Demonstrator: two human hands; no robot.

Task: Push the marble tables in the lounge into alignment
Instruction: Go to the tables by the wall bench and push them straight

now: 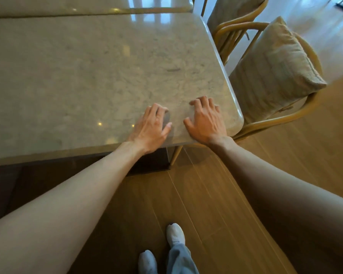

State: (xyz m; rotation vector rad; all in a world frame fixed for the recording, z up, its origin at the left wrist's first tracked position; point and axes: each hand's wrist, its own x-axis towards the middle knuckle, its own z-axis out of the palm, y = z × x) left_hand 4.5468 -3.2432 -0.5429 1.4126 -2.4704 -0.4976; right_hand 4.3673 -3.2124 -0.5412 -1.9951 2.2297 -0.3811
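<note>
Marble table, near unit (87, 76): the pale veined slab fills the upper left of the view, with its near edge running across the middle and its right edge receding toward the top. Its near right corner is rounded. A second marble table (67, 6) lies beyond the far edge of the first; a thin dark seam separates the two slabs, and the far unit's right end stops slightly short of the near unit's right edge.

Left hand (151, 127): palm down on the slab at the near edge, just left of the near right corner. Fingers are spread and slightly curled, thumb out to the right. It grips nothing; the heel of the hand sits at the edge.

Right hand (205, 121): palm down on the same slab, closer to the near right corner, just beside the left hand but not touching it. Fingers are spread and bent at the knuckles, fingertips pressed on the marble. It holds nothing.

Both forearms extend straight from the bottom of the view.

A wooden armchair (265, 123) with a beige cushion (273, 70) stands just beside the right edge of the near table. A second chair (236, 22) stands beyond it. The person's feet in white shoes (175, 234) stand on the wood plank floor (216, 194), back from the near edge.
</note>
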